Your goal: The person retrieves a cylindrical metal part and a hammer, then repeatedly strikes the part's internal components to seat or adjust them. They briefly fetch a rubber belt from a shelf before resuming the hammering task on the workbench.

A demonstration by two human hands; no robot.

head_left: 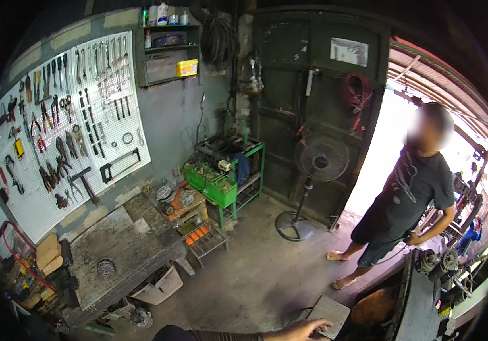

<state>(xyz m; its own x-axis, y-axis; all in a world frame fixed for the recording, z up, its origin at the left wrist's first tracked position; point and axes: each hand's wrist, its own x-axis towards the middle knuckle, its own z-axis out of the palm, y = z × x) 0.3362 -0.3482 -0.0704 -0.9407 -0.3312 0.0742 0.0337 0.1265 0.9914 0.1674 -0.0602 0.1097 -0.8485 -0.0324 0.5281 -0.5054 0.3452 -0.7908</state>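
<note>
At the lower edge my left hand comes in from the left on a dark-sleeved forearm. Its fingers are stretched out, slightly bent, and nothing shows in them. They reach over the near left edge of a flat grey board-like top, perhaps a stool seat; whether they touch it I cannot tell. The lower part of the hand is cut off by the picture's edge. My right hand is out of sight.
A person stands at the doorway, right. A pedestal fan stands before the dark green door. At left are a workbench and a pegboard of tools; green crates sit beyond. A bench with metal parts stands right.
</note>
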